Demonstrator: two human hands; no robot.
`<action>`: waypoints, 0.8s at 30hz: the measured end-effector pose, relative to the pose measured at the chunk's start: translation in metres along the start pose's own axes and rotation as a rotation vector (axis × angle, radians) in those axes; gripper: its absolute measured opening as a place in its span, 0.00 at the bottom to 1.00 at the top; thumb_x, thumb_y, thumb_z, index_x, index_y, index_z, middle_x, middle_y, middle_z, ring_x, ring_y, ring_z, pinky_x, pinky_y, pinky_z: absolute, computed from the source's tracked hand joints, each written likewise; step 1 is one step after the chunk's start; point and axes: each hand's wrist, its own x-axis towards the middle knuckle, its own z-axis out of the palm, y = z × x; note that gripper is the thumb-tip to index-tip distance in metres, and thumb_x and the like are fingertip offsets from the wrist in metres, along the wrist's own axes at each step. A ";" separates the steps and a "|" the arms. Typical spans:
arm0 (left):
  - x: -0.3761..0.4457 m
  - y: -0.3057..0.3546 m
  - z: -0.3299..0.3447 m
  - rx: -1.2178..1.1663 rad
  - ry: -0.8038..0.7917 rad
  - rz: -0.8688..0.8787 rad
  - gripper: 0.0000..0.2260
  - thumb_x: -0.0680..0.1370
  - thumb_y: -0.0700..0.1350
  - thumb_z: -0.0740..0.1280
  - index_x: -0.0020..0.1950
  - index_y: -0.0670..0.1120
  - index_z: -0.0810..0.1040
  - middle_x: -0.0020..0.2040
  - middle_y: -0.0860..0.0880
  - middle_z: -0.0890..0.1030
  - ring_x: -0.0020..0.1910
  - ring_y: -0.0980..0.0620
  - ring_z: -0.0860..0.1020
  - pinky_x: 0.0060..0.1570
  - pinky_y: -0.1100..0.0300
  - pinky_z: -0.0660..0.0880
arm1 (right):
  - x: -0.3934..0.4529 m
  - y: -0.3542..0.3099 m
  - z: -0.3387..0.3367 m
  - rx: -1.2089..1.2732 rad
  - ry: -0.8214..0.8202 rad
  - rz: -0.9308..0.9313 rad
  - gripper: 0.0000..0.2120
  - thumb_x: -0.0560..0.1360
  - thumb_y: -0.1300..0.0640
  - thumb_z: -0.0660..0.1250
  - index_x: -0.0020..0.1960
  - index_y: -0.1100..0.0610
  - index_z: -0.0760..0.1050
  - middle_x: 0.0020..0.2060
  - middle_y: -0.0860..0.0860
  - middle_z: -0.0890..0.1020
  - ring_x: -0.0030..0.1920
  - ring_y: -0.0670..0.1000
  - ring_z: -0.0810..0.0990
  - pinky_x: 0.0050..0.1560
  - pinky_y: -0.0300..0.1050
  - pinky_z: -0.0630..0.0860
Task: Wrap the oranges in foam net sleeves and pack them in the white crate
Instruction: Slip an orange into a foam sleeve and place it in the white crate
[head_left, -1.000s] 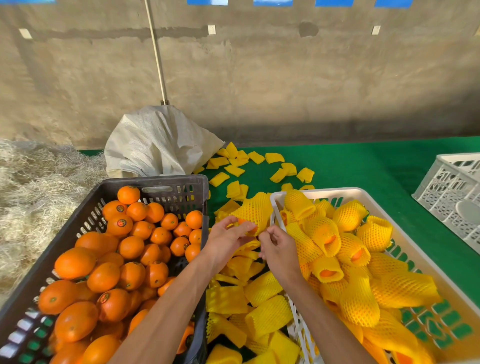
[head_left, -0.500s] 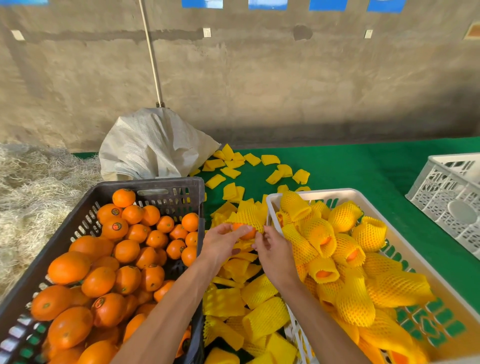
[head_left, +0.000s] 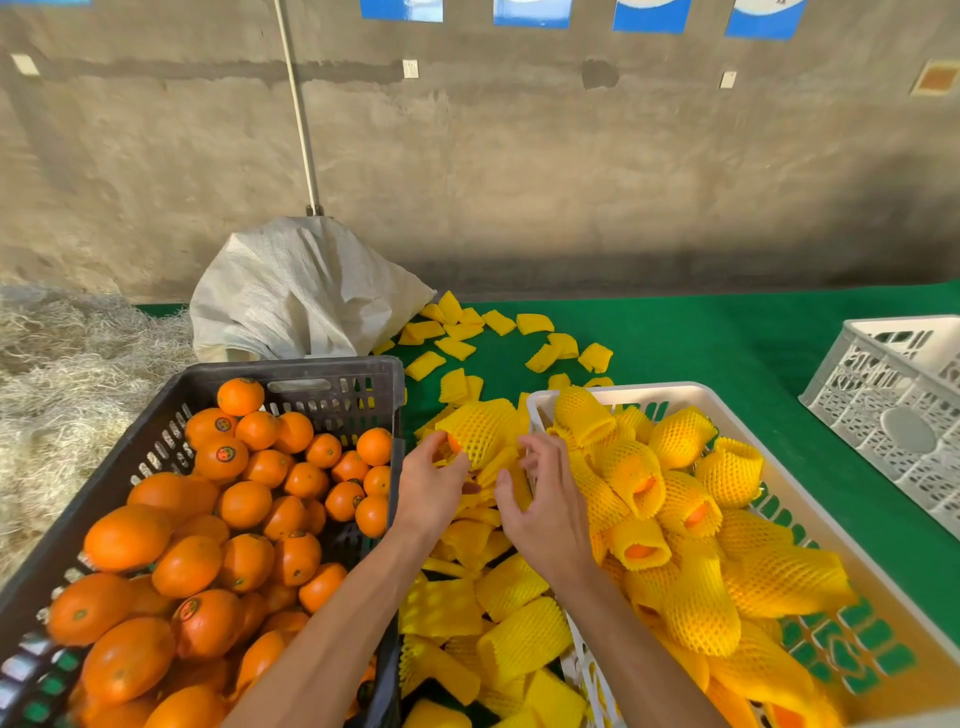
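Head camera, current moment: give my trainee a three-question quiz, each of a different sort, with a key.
1. True or false: the left hand holds an orange in a foam sleeve.
2. Multiple choice: where do the bare oranges lie? A) white crate B) black crate C) green mat
3. Fill in: the right hand holds ____.

Key:
1. True: the thumb and fingers pinch its near end, where orange peel shows.
2. B: the black crate on the left. The white crate on the right has sleeved oranges.
3. Nothing: its fingers hang loosely curled beside the sleeved orange, apart from it.
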 end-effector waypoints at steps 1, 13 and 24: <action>0.000 0.001 0.000 -0.018 -0.001 -0.021 0.15 0.83 0.41 0.66 0.70 0.42 0.76 0.57 0.46 0.81 0.46 0.45 0.84 0.39 0.58 0.83 | 0.002 0.003 -0.001 -0.085 0.004 -0.048 0.27 0.77 0.48 0.69 0.73 0.47 0.65 0.72 0.44 0.69 0.69 0.45 0.73 0.58 0.36 0.78; -0.007 0.007 -0.007 -0.087 0.060 0.397 0.12 0.84 0.49 0.66 0.67 0.54 0.79 0.59 0.57 0.81 0.56 0.53 0.82 0.50 0.57 0.81 | 0.024 0.025 -0.027 -0.504 0.335 -0.052 0.34 0.75 0.62 0.67 0.80 0.53 0.62 0.80 0.55 0.61 0.80 0.57 0.59 0.79 0.56 0.57; 0.022 -0.050 -0.091 1.133 -0.251 -0.467 0.18 0.84 0.49 0.63 0.70 0.40 0.71 0.64 0.40 0.77 0.64 0.39 0.75 0.67 0.46 0.72 | 0.026 0.028 0.002 -0.642 0.013 -0.155 0.20 0.74 0.68 0.72 0.64 0.57 0.81 0.73 0.58 0.74 0.77 0.60 0.66 0.78 0.61 0.61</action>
